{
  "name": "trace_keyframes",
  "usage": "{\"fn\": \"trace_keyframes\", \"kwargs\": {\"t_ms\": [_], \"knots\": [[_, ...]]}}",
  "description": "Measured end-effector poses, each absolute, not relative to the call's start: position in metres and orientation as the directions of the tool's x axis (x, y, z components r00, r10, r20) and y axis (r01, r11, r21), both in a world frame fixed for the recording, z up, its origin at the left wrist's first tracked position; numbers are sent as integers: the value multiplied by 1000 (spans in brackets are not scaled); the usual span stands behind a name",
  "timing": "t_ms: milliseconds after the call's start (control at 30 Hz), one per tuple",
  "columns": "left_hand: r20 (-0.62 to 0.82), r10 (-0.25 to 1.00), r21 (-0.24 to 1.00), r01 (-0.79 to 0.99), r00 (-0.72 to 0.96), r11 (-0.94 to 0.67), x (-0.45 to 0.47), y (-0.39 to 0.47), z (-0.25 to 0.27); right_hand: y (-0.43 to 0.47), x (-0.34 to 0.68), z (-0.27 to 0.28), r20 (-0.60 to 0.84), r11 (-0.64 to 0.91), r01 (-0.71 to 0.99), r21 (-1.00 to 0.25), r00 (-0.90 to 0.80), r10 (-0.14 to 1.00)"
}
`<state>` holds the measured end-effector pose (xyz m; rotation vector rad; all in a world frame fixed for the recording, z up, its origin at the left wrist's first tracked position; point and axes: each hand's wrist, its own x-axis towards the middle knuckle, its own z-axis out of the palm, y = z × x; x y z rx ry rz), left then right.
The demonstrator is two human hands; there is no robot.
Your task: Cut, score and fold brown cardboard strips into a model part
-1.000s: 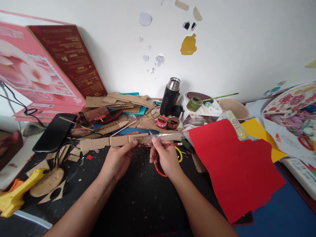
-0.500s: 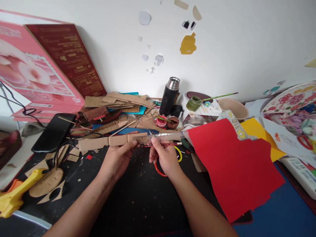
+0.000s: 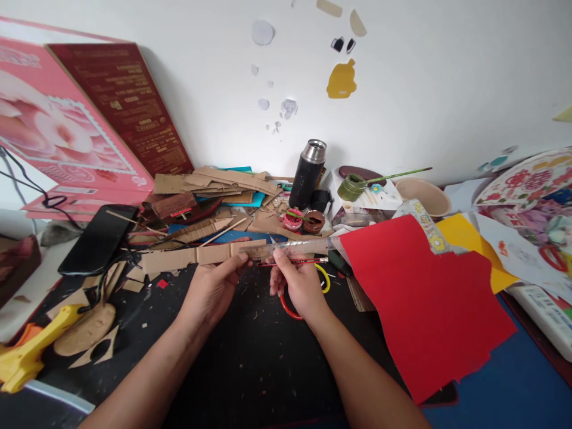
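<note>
A long creased cardboard strip [image 3: 172, 260] extends left from my left hand [image 3: 217, 285], whose thumb and fingers are closed on it near the ruler's left end. The clear plastic ruler [image 3: 308, 246] overlaps the strip's right end. My right hand [image 3: 301, 286] grips the ruler with the thumb on top. Below the ruler, a red pencil [image 3: 313, 260] points out to the right from behind that hand. Scissors show a red handle loop [image 3: 289, 308] and a yellow loop [image 3: 325, 279] around my right hand; whether the fingers hold them, I cannot tell.
Cardboard scraps [image 3: 232, 179] and paint jars [image 3: 314, 221] lie behind, beside a black flask [image 3: 307, 173]. A red paper sheet [image 3: 429, 304] covers the right side. On the left are a phone [image 3: 97, 239], a yellow glue gun [image 3: 38, 348] and a pink box [image 3: 67, 131].
</note>
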<state>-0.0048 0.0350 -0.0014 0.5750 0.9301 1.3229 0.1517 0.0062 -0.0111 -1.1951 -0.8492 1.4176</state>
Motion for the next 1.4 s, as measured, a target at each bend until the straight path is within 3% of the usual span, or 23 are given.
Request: {"fn": "trace_keyframes", "kwargs": {"t_ms": [500,1400], "knots": [[-296,951,778,-600,-92,184,-8,40,-6,-1,149,-13,-182,-195,-165,-967,-91,979],[-302,952,782,-585,-56,214,-7,40,-10,-3,148,-11,-158,-163,-138,-977,-44,986]]}}
